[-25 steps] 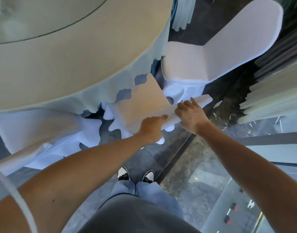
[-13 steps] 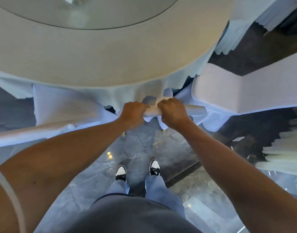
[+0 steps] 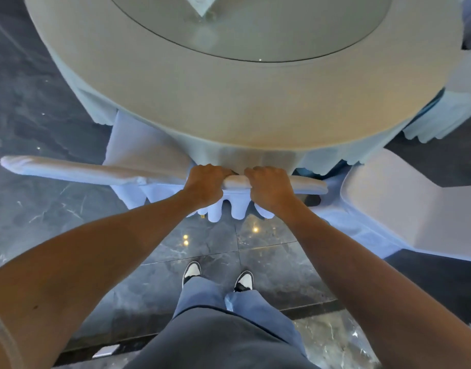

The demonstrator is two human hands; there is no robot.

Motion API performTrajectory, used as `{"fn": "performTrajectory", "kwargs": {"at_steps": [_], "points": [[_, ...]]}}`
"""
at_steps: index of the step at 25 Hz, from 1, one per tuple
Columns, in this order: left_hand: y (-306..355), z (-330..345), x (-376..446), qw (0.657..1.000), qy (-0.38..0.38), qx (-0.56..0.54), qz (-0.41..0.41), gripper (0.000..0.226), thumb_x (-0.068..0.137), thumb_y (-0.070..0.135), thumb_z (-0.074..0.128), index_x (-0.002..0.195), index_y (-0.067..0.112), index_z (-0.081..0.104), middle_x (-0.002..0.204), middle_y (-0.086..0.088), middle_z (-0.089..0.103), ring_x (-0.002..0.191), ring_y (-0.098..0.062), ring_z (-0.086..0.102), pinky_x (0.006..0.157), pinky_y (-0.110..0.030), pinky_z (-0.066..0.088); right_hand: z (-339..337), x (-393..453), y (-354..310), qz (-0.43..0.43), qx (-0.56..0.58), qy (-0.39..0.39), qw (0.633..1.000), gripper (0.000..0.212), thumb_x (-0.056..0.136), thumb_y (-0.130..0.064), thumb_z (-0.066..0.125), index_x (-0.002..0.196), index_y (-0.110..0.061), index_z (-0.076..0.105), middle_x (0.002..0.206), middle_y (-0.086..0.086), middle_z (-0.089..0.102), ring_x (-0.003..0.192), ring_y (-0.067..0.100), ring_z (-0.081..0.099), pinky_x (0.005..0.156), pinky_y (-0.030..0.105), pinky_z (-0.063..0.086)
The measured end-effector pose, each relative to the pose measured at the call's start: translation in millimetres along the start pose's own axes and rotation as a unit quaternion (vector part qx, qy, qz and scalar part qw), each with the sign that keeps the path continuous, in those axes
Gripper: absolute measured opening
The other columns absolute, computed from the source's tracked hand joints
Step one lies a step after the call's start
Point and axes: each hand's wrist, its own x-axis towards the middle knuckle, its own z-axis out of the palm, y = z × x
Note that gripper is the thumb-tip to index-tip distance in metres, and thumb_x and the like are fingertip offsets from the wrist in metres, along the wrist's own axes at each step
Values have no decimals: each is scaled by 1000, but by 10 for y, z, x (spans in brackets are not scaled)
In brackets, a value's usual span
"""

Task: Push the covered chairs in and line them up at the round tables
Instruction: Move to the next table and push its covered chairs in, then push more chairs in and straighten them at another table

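Observation:
A round table [image 3: 229, 102] with a beige cloth fills the upper view. Directly in front of me a white covered chair [image 3: 235, 182] is tucked under the table's edge; only the top of its backrest and the skirt below it show, its seat hidden under the cloth. My left hand [image 3: 206, 186] and my right hand [image 3: 271, 190] both grip the top of that backrest, side by side. Another covered chair [image 3: 69, 169] stands to the left, its seat partly under the table. A third covered chair [image 3: 404, 203] stands at the right, its seat out from the table.
A glass turntable [image 3: 255, 30] lies on the table's middle. More white covered chairs [image 3: 447, 113] sit at the far right. The floor [image 3: 42, 102] is dark marble tile. My legs and shoes [image 3: 218, 278] are just behind the held chair.
The chair I hold has gone in under the table edge, its seat no longer visible. I have stepped in behind it and now face the table squarely.

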Motion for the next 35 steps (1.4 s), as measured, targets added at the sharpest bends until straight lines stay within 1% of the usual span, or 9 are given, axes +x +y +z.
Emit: {"fn": "performTrajectory", "kwargs": {"at_steps": [6, 9, 12, 15, 22, 26, 30, 33, 35], "points": [[-127, -19, -62, 998, 8, -62, 14, 56, 78, 4, 51, 118, 42, 64, 93, 6, 71, 76, -18, 51, 65, -28, 34, -11, -41, 9, 6, -3, 14, 1000, 30, 82, -11, 55, 111, -17, 59, 92, 2, 65, 82, 26, 62, 64, 30, 36], [-138, -47, -90, 996, 2, -86, 5, 54, 77, 7, 52, 113, 43, 67, 89, 8, 70, 75, -17, 52, 64, -28, 35, -8, -60, 14, 10, -13, 7, 1000, 28, 85, -13, 55, 113, -17, 57, 94, 1, 65, 84, 25, 62, 65, 30, 37], [-130, -85, -90, 996, -11, -84, 8, 51, 73, 8, 55, 108, 42, 70, 79, 11, 64, 74, -18, 54, 61, -27, 34, 75, -114, 116, 43, 0, 20, 999, 29, 83, -16, 57, 112, -21, 56, 92, -2, 65, 83, 23, 61, 62, 30, 37], [-148, -89, -78, 997, -7, -68, 27, 53, 71, 10, 55, 109, 44, 70, 84, 7, 71, 76, -21, 59, 58, -27, 34, 184, -164, 161, 87, -5, 45, 995, 33, 78, -17, 57, 109, -27, 59, 82, -4, 65, 73, 21, 60, 58, 30, 35], [-81, -56, -23, 993, -24, -100, 53, 37, 77, 21, 61, 110, 34, 70, 86, 3, 72, 78, -24, 64, 61, -27, 36, 213, -255, 252, 86, 71, 84, 990, 25, 74, -12, 61, 100, -15, 61, 81, 2, 63, 74, 26, 56, 62, 33, 37], [366, -116, 58, 987, -34, -122, 97, 36, 82, 24, 61, 117, 31, 66, 97, 2, 71, 87, -26, 65, 66, -27, 37, 256, -489, 486, 97, 123, 123, 980, 27, 76, -14, 66, 102, -12, 62, 88, 6, 68, 80, 28, 61, 68, 33, 42], [1085, -121, 184, 985, -30, -121, 121, 42, 87, 26, 59, 128, 29, 61, 108, 0, 70, 94, -26, 65, 71, -30, 42, 316, -900, 1005, 126, 170, 127, 969, 38, 83, -13, 66, 121, -12, 62, 114, 5, 68, 102, 25, 61, 73, 29, 43], [1809, -90, 310, 984, -15, -103, 143, 45, 91, 28, 58, 136, 24, 56, 124, -3, 66, 110, -29, 62, 87, -36, 49, 386, -1312, 1618, 165, 184, 89, 965, 42, 90, -16, 59, 132, -16, 57, 127, 3, 63, 108, 25, 60, 79, 34, 48], [2287, 0, 385, 984, -28, -104, 144, 52, 94, 30, 57, 145, 23, 47, 138, -3, 58, 122, -28, 56, 99, -36, 44, 479, -1605, 2106, 196, 175, 47, 964, 44, 93, -22, 55, 137, -21, 53, 134, 1, 59, 114, 25, 58, 88, 35, 46]]}}
